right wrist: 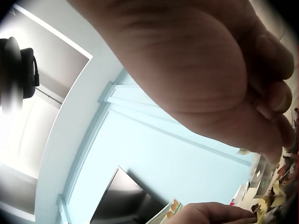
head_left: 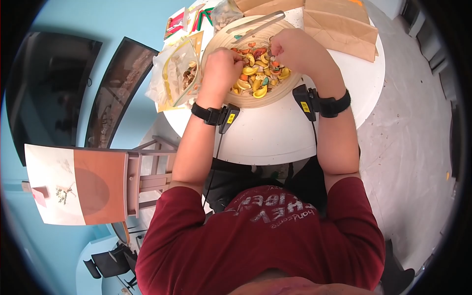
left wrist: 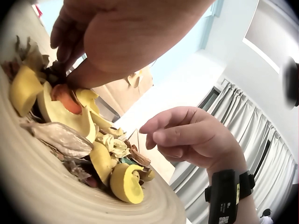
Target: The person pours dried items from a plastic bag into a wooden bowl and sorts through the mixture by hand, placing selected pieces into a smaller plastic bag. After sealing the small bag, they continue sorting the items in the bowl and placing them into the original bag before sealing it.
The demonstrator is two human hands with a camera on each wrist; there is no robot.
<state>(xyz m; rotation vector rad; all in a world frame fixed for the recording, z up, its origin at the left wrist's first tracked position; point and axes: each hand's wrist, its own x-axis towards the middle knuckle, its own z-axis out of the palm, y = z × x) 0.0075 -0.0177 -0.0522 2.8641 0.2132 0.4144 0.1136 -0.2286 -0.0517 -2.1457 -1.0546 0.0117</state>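
Observation:
Dried yellow peels, orange bits and brown pieces (head_left: 258,73) lie heaped on a round wooden plate (head_left: 250,102). My left hand (head_left: 222,71) is at the heap's left side; in the left wrist view the fingertips of this hand (left wrist: 126,39) reach down among the dark pieces, so what they touch is hidden. Over the right side of the plate hovers my right hand (head_left: 300,51). Seen from the left wrist, the right hand (left wrist: 196,135) has loosely bent fingers, with nothing visible between them. In the right wrist view its palm (right wrist: 196,70) fills the top.
Metal tongs (head_left: 255,24) lie across the plate's far part. An opened clear bag with dried pieces (head_left: 179,73) stands left, another clear bag (head_left: 226,14) behind. Brown paper bags (head_left: 339,32) lie at the back right. Red and green items (head_left: 201,19) are at the back left.

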